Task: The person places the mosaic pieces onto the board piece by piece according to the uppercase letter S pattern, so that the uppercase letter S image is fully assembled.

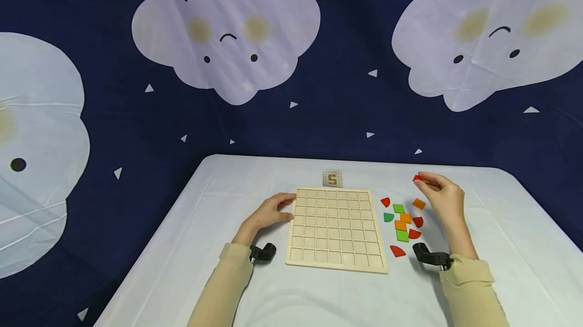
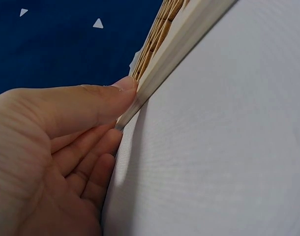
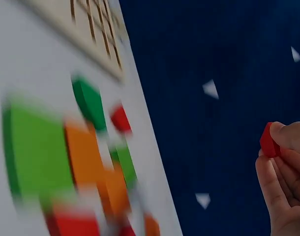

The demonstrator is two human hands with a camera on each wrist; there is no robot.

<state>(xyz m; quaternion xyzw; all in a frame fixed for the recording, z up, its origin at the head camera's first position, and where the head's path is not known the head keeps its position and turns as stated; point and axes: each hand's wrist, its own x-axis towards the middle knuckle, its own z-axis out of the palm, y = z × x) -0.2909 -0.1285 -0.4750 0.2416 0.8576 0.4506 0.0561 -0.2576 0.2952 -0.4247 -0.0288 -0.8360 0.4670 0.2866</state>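
A pale wooden board with a raised grid lies flat on the white table. My left hand rests against its left edge; the left wrist view shows the thumb and fingertips touching the wooden rim. Above the table's right side, my right hand pinches a small red piece between thumb and fingers, which partly cover it. Below and left of that hand lie loose flat pieces: red quarter-round ones, orange squares, light green squares and a dark green piece.
A small card with a grid and a coloured figure lies just behind the board. A dark blue cloth with clouds hangs beyond the table. Each wrist carries a black camera mount.
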